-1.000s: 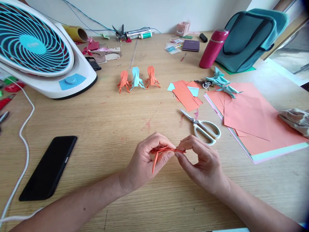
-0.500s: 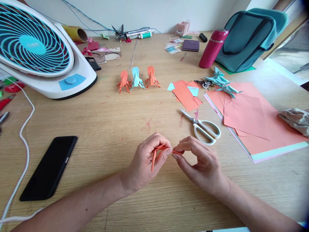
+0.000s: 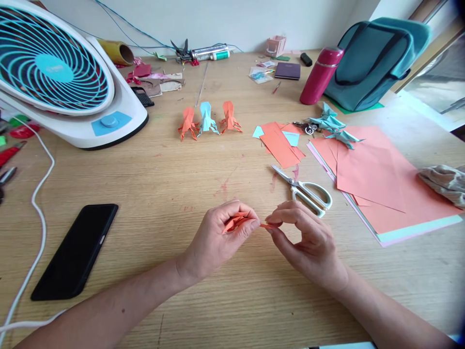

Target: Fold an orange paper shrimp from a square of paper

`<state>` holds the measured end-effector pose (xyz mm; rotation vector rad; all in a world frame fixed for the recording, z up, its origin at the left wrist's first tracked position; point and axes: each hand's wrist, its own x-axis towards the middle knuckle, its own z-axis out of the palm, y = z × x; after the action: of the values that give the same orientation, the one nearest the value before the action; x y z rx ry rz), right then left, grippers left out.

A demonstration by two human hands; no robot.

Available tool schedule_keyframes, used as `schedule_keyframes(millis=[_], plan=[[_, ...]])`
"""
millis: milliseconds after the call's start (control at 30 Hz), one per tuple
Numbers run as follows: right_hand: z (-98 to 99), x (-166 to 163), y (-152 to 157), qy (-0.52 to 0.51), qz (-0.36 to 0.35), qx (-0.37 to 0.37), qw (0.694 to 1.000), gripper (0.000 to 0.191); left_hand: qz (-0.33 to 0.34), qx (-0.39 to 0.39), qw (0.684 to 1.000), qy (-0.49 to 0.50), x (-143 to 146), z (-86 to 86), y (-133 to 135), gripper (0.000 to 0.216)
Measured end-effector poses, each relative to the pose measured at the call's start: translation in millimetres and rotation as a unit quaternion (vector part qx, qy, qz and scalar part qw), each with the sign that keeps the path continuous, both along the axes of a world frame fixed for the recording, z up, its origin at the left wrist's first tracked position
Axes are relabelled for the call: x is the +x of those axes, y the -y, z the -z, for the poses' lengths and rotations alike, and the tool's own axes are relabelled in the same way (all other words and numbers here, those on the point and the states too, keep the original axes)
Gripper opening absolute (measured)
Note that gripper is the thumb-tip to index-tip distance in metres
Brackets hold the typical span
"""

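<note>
Both my hands hold one small folded orange paper piece (image 3: 236, 222) just above the wooden table (image 3: 152, 174), near its front middle. My left hand (image 3: 216, 240) is closed round the thicker folded part. My right hand (image 3: 308, 242) pinches a thin orange tip (image 3: 266, 226) between thumb and forefinger. Three finished paper figures stand in a row farther back: an orange one (image 3: 188, 123), a light blue one (image 3: 207, 117) and another orange one (image 3: 229, 117).
White-handled scissors (image 3: 305, 191) lie just behind my right hand. Orange paper sheets (image 3: 378, 179) and offcuts (image 3: 279, 143) lie at right, with blue paper figures (image 3: 332, 123). A black phone (image 3: 76, 249) and white cable (image 3: 36, 203) lie left, a fan (image 3: 61, 77) behind. Pink bottle (image 3: 321, 72), teal bag (image 3: 378, 53).
The orange piece has been drawn into my left hand; the flap that hung below it is now tucked up. My right hand's pinch has shifted slightly right along the tip.
</note>
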<state>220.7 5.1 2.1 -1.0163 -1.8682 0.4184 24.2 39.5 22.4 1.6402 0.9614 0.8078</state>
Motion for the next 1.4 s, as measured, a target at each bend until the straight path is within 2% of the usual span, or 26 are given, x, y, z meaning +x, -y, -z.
schedule_keyframes(millis=[233, 467, 700, 867, 1133, 1400], plan=[[-0.5, -1.3, -0.9, -0.003, -0.020, 0.002, 1.000, 0.025, 0.006, -0.057, 0.998, 0.027, 2.4, -0.7, -0.9, 0.016], [0.3, 0.1, 1.0, -0.008, -0.028, 0.014, 0.999, 0.029, 0.024, -0.030, 0.998, 0.056, 2.4, 1.1, -2.7, 0.007], [1.2, 3.6, -0.8, 0.039, -0.029, 0.077, 0.996, 0.031, 0.028, -0.008, 0.998, 0.062, 1.2, 1.2, -1.5, 0.007], [1.7, 5.6, -1.7, 0.058, -0.021, 0.092, 0.994, 0.031, 0.028, -0.003, 0.997, 0.070, 1.2, 1.4, -1.1, 0.004], [-1.6, 13.6, -4.7, 0.150, -0.004, 0.175, 0.973, 0.025, 0.023, 0.010, 0.998, 0.058, 0.8, 2.3, -1.5, 0.008], [0.0, 20.8, -5.7, 0.181, -0.017, 0.194, 0.964, 0.025, 0.028, 0.000, 0.998, 0.056, 1.1, 2.6, -2.6, 0.007]])
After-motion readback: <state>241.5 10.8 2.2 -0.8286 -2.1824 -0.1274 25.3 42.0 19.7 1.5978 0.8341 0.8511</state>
